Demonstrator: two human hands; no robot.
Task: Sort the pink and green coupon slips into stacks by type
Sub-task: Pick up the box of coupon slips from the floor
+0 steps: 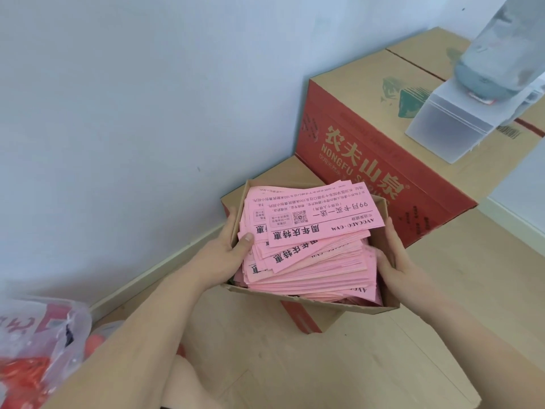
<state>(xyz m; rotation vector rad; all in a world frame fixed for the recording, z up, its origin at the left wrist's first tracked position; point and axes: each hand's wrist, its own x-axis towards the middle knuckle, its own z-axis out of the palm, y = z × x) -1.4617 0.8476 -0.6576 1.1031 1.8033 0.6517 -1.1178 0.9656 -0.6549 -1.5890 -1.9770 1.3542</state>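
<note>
Pink coupon slips [309, 252] heaped in a loose, skewed pile, long and narrow, printed in black with bold characters, a QR code and "AVOCADO·GYM", text upside down to the camera; all inside a small open cardboard box [324, 304], filling it to the rim; box above a low red-and-brown carton [303, 321], near the wall [118, 113] and in front of a large red carton [368, 160]; left hand [227, 249] clasping the box's left wall, thumb lying on the slips' left edge; right hand [395, 261] clasping the right wall, thumb inside against the pile's right edge; slips between the two hands; crumpled plastic bag [38, 343] at lower left.
</note>
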